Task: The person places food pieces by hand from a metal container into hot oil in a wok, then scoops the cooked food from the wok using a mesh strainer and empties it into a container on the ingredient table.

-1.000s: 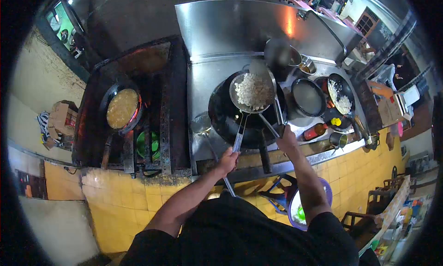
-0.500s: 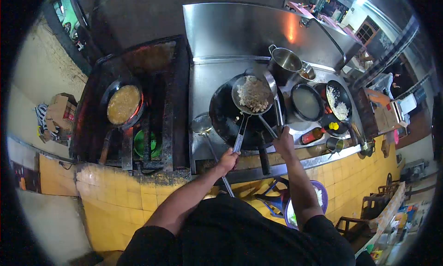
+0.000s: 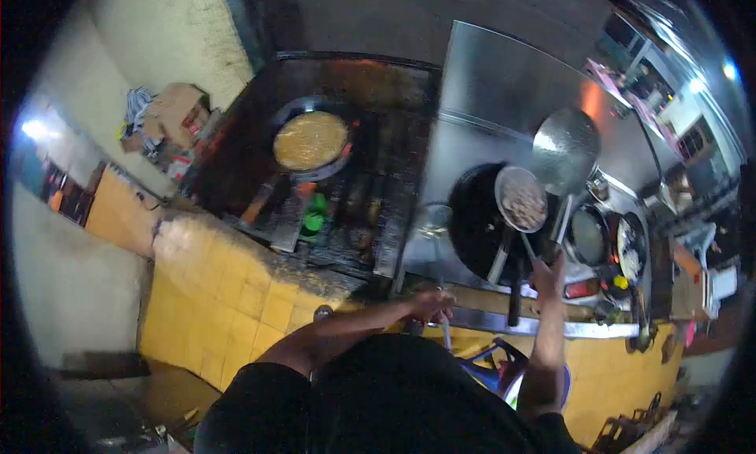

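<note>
My right hand (image 3: pixel 549 277) is closed around the handle of a wide round metal skimmer (image 3: pixel 565 151), raised above the wok's right side. A rod from the strainer (image 3: pixel 504 188) also runs to this hand; I cannot tell if it is gripped. The strainer holds crumbly brown cooked food (image 3: pixel 524 202) and rests over the black wok (image 3: pixel 472 233). At the counter's front edge, my left hand (image 3: pixel 433 306), slightly blurred, has its fingers curled around the long handle of a ladle (image 3: pixel 435 218). The ladle's bowl lies left of the wok.
On the left, a pan (image 3: pixel 315 170) of bubbling golden food sits over fire on a blackened stove (image 3: pixel 370 84). To the right are a pot of cloudy liquid (image 3: pixel 589 237), a pan with white food (image 3: pixel 628 253) and a red bottle (image 3: pixel 581 289). A purple-rimmed tub (image 3: pixel 565 387) stands below.
My left hand has let go of the strainer's handle and moved to the ladle's handle. The skimmer in my right hand has turned its broad face toward me. The view has swung left.
</note>
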`<state>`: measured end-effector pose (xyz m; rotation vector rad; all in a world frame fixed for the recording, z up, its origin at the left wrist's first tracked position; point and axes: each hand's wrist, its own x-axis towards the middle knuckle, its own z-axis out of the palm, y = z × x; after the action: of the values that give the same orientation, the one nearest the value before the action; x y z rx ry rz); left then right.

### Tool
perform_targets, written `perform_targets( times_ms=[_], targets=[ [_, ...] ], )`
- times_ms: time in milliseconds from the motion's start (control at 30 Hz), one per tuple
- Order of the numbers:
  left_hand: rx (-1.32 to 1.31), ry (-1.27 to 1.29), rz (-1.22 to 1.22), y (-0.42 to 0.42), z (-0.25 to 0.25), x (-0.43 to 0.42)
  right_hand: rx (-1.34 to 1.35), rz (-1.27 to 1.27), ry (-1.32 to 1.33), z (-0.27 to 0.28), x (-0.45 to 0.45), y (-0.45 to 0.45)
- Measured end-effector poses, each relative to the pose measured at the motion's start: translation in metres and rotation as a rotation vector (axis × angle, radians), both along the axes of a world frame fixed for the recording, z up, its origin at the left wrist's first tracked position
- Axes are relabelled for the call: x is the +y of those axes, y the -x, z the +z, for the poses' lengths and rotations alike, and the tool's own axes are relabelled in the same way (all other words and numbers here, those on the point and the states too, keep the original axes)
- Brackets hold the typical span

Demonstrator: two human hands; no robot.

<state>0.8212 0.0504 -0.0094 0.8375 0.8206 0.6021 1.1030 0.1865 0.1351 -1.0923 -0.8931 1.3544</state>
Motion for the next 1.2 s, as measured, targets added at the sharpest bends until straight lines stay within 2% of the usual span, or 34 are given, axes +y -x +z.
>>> perform_targets(
  times_ms=[33,67,100,133,200,233,267,300,333,400,433,467,533,567,633,700,733,767,800,833,867,967,1033,1167,1200],
  targets=[
    [0.041,-0.03,-0.071,0.02,0.003,-0.012,-0.372,0.059,-0.11,0.035,-0.022,0.026],
    [0.081,-0.063,-0.142,0.041,0.006,-0.024,-0.366,0.065,-0.117,0.06,-0.034,0.05],
    [0.239,-0.043,-0.172,0.069,0.023,-0.042,-0.404,0.097,-0.106,0.084,-0.046,0.074],
    [0.271,-0.287,-0.137,0.102,0.027,-0.058,-0.441,0.119,-0.095,0.101,-0.056,0.096],
    [0.298,-0.547,-0.126,0.167,-0.01,-0.092,-0.477,0.177,-0.062,0.123,-0.069,0.146],
    [0.102,-0.603,-0.027,0.2,-0.067,-0.103,-0.518,0.256,-0.019,0.131,-0.073,0.173],
    [0.001,-0.628,0.023,0.234,-0.072,-0.114,-0.528,0.278,-0.076,0.124,-0.072,0.202],
    [-0.101,-0.654,0.067,0.268,-0.075,-0.125,-0.495,0.319,-0.02,0.135,-0.076,0.241],
    [0.198,-0.604,0.07,0.297,-0.035,-0.142,-0.512,0.372,-0.069,0.113,-0.062,0.267],
    [0.486,-0.556,0.082,0.355,-0.012,-0.163,-0.534,0.465,0.001,0.111,-0.052,0.332],
    [0.426,-0.278,0.202,0.379,-0.015,-0.179,-0.621,0.49,0.014,0.101,-0.041,0.36],
    [0.359,0.002,0.316,0.401,-0.018,-0.195,-0.882,0.467,-0.009,0.086,-0.026,0.386],
    [0.293,0.261,0.517,0.447,-0.025,-0.228,-1.172,0.406,-0.126,0.056,-0.003,0.425],
    [0.337,0.345,0.585,0.469,-0.046,-0.247,-1.279,0.393,-0.187,0.045,0.004,0.44],
    [0.352,0.496,0.726,0.509,-0.096,-0.299,-1.31,0.397,-0.145,0.04,0.006,0.466],
    [0.391,0.653,0.864,0.527,-0.122,-0.353,-1.355,0.409,-0.098,0.032,0.004,0.484],
    [0.462,0.742,0.928,0.528,-0.132,-0.38,-1.268,0.45,-0.012,0.025,-0.001,0.49],
    [0.468,0.69,0.986,0.526,-0.154,-0.415,-1.176,0.485,0.073,0.022,-0.006,0.497],
    [0.476,0.635,1.045,0.526,-0.178,-0.451,-1.141,0.495,0.226,0.048,-0.029,0.516],
    [0.122,0.778,0.959,0.535,-0.193,-0.482,-1.005,0.505,0.247,0.031,-0.031,0.522],
    [0.302,0.935,1.046,0.515,-0.165,-0.483,-0.838,0.505,0.317,0.022,-0.035,0.527],
    [0.284,0.871,1.0,0.483,-0.207,-0.533,-0.43,0.54,0.513,0.003,-0.049,0.545],
    [0.305,0.878,0.945,0.486,-0.209,-0.532,-0.331,0.536,0.571,0.006,-0.064,0.561],
    [0.246,0.476,0.853,0.485,-0.196,-0.488,-0.093,0.586,0.633,-0.005,-0.075,0.583],
    [0.267,0.507,0.798,0.497,-0.197,-0.467,0.044,0.624,0.688,-0.008,-0.074,0.587]
  ],
)
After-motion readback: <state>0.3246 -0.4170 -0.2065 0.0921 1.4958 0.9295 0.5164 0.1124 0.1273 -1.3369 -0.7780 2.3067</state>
